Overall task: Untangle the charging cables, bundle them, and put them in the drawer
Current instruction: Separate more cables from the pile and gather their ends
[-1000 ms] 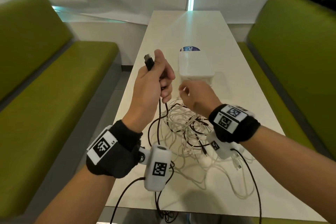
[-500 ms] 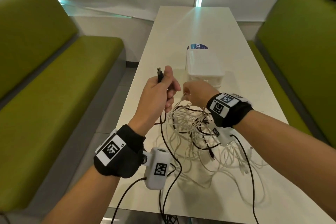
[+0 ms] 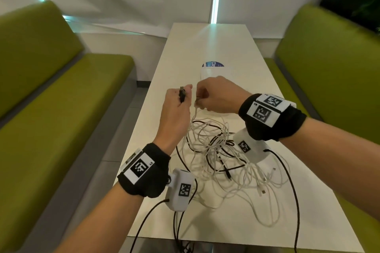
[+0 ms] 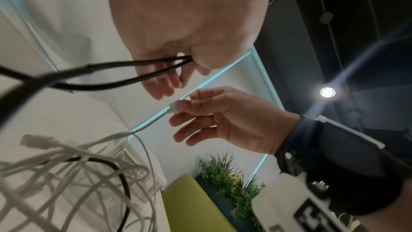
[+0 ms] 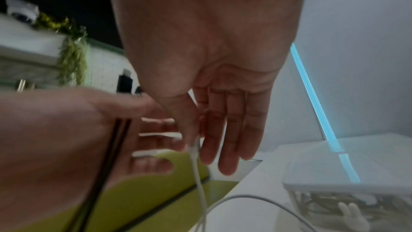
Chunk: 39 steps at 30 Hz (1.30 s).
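Nearest the wearer, thin black leads run from the white wrist-mounted camera housings off the near edge of the long cream-topped table (image 3: 242,230); just beyond them lies the loose tangle of thin white charging cables (image 3: 230,172) with a thin black charging cable (image 3: 216,167) looped through it, several small white plugs lying free at the tangle's right edge; above the heap, the left hand (image 3: 174,113) is closed around the black cable, its dark plug (image 3: 182,93) sticking up past the thumb and two black strands trailing down from the fist in the left wrist view; just beside it, the right hand (image 3: 218,94) pinches the small white connector (image 4: 176,108) of one white cable between thumb and forefinger, the other fingers held loosely extended, the cable hanging down to the heap; behind the hands stands a white plastic drawer box (image 5: 347,168), mostly hidden in the head view; olive-green padded benches (image 3: 61,109) flank the table on both sides.
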Motion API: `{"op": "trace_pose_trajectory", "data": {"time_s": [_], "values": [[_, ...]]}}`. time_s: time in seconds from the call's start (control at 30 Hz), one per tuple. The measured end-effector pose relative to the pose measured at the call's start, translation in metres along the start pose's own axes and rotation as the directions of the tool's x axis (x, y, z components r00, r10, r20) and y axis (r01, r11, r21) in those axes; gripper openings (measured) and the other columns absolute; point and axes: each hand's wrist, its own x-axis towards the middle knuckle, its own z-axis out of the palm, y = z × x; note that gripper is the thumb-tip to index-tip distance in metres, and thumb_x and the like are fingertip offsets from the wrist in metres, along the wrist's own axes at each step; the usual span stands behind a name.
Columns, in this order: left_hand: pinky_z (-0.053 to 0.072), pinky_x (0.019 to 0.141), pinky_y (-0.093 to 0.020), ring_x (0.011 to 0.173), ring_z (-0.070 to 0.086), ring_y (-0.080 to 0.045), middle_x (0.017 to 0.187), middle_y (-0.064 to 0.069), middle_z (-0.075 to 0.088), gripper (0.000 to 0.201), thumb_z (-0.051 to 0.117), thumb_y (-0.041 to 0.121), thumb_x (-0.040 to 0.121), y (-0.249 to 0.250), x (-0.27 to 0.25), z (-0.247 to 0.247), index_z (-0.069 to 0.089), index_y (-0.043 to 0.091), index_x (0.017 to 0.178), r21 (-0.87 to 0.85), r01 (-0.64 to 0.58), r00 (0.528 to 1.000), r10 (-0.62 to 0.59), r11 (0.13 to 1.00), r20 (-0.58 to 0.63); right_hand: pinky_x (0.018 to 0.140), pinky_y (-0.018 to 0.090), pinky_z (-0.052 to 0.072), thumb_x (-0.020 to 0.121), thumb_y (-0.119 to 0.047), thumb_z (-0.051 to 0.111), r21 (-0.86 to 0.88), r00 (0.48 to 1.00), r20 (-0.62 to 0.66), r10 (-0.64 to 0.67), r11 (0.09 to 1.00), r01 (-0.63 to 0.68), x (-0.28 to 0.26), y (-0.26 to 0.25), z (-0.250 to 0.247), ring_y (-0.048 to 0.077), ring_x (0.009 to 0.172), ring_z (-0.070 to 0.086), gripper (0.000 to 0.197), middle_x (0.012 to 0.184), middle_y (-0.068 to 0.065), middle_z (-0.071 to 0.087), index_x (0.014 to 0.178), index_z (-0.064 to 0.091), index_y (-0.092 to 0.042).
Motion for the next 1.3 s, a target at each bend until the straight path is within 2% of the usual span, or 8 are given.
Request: {"op": "trace_pose_trajectory", "data": {"time_s": [0.07, 0.2, 0.43, 0.7, 0.93, 1.03, 1.17, 1.3], "values": [[0.047, 0.086, -0.023, 0.102, 0.057, -0.009, 0.119, -0.002, 0.061, 0.025, 0.033, 0.043, 0.104, 0.002, -0.001, 0.003, 0.056, 0.037, 0.098, 0.029, -0.008, 0.998, 0.006, 1.0, 0.061, 0.057, 0.022, 0.052, 0.092, -0.02, 0.063, 0.16, 1.0, -0.005, 0.03, 0.987, -0.028, -0.005, -0.005, -0.009, 0.013, 0.065, 0.071, 0.007, 0.078, 0.0, 0.072, 0.086, 0.062, -0.015], [0.052, 0.091, -0.048, 0.094, 0.067, -0.022, 0.102, -0.002, 0.071, 0.036, 0.034, 0.041, 0.104, -0.002, 0.005, 0.011, 0.061, 0.017, 0.103, -0.015, -0.013, 0.991, 0.014, 1.0, 0.133, 0.06, 0.033, 0.061, 0.092, -0.012, 0.061, 0.494, 0.984, -0.157, 0.087, 0.87, 0.002, -0.012, -0.014, -0.027, 0.022, 0.062, 0.072, 0.006, 0.077, 0.013, 0.074, 0.091, 0.062, -0.007], [0.057, 0.083, -0.041, 0.071, 0.065, -0.014, 0.071, 0.004, 0.059, 0.031, 0.038, 0.026, 0.105, -0.007, 0.019, 0.013, 0.055, 0.018, 0.08, -0.093, 0.014, 0.999, -0.018, 0.996, -0.042, 0.07, 0.031, 0.059, 0.09, -0.023, 0.065, 0.579, 0.951, -0.197, 0.237, 0.811, -0.082, -0.036, 0.0, 0.03, 0.019, 0.077, 0.069, 0.03, 0.106, 0.006, 0.063, 0.112, 0.046, -0.015], [0.039, 0.055, -0.027, 0.047, 0.041, -0.012, 0.054, 0.007, 0.04, 0.036, 0.034, 0.022, 0.107, 0.006, 0.015, 0.008, 0.048, 0.012, 0.075, -0.35, 0.011, 0.999, 0.001, 0.937, 0.033, 0.08, 0.03, 0.047, 0.097, -0.038, 0.054, 0.212, 0.997, 0.049, 0.06, 0.975, -0.069, -0.034, 0.011, 0.095, 0.017, 0.087, 0.062, 0.021, 0.102, 0.0, 0.07, 0.111, 0.062, -0.025], [0.017, 0.047, -0.025, 0.047, 0.02, -0.009, 0.054, 0.007, 0.03, 0.037, 0.035, 0.022, 0.107, 0.012, 0.01, -0.004, 0.049, 0.012, 0.074, -0.477, -0.039, 0.998, 0.059, 0.878, 0.028, 0.058, 0.038, 0.05, 0.096, -0.024, 0.055, -0.216, 0.976, -0.153, -0.153, 0.969, 0.118, -0.022, 0.037, 0.098, 0.029, 0.068, 0.056, 0.011, 0.078, 0.008, 0.064, 0.1, 0.059, -0.015], [0.019, 0.047, -0.023, 0.049, 0.019, -0.01, 0.057, 0.005, 0.026, 0.038, 0.033, 0.028, 0.106, 0.009, 0.002, -0.002, 0.05, 0.013, 0.076, -0.445, -0.031, 0.997, 0.058, 0.895, 0.048, 0.068, 0.033, 0.042, 0.09, -0.019, 0.06, -0.283, 0.987, -0.071, -0.144, 0.952, 0.119, -0.022, 0.041, 0.091, 0.026, 0.09, 0.054, 0.02, 0.094, 0.006, 0.064, 0.11, 0.06, -0.016], [0.021, 0.049, -0.026, 0.051, 0.021, -0.01, 0.056, 0.007, 0.026, 0.037, 0.033, 0.03, 0.105, 0.006, -0.006, 0.003, 0.05, 0.012, 0.078, -0.385, -0.03, 0.998, 0.049, 0.922, 0.042, 0.093, 0.029, 0.038, 0.085, -0.025, 0.065, 0.33, 0.997, 0.007, -0.082, 0.941, 0.075, -0.031, 0.026, 0.072, 0.01, 0.112, 0.049, 0.028, 0.118, -0.006, 0.061, 0.113, 0.064, -0.027], [0.018, 0.048, -0.031, 0.049, 0.02, -0.014, 0.054, 0.006, 0.027, 0.033, 0.036, 0.027, 0.104, 0.006, -0.007, 0.006, 0.048, 0.011, 0.079, -0.437, 0.005, 0.999, 0.018, 0.9, 0.049, 0.093, 0.036, 0.051, 0.096, -0.023, 0.059, 0.597, 0.991, -0.073, -0.112, 0.791, 0.134, -0.039, 0.009, 0.067, 0.007, 0.094, 0.068, 0.01, 0.095, -0.005, 0.074, 0.096, 0.07, -0.024]]}}
